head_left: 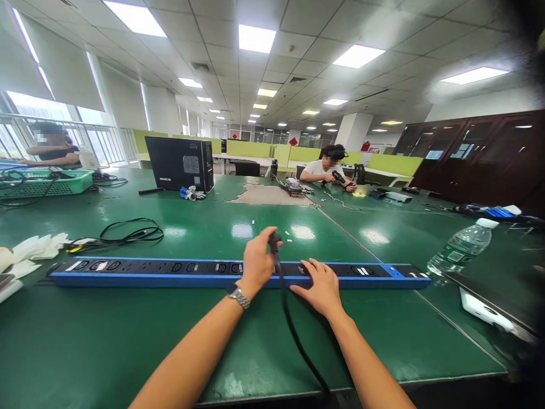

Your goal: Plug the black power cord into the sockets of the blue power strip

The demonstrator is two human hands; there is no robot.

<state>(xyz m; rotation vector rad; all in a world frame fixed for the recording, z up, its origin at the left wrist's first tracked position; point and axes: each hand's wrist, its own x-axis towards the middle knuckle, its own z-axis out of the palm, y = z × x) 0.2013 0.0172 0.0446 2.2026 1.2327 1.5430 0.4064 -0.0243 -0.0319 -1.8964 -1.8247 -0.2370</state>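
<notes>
Head view: blue-edged power strip [204,276] lies across the bench [128,335], beneath both hands, which are apart. Left hand [258,257] grips a black plug [275,241]; its cord [293,329] runs down between the forearms. Right hand [322,285], fingers spread, rests on the strip. Plastic bottle [462,248] sits beyond the right hand, rightward; coiled cable [131,232] left of the left.

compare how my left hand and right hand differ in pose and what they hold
The left hand pinches a black plug, while the right hand holds no plug and lies spread on the blue-and-black power strip. The left hand has a watch at its wrist; the right hand's wrist is bare. Both hands are ungloved.
</notes>
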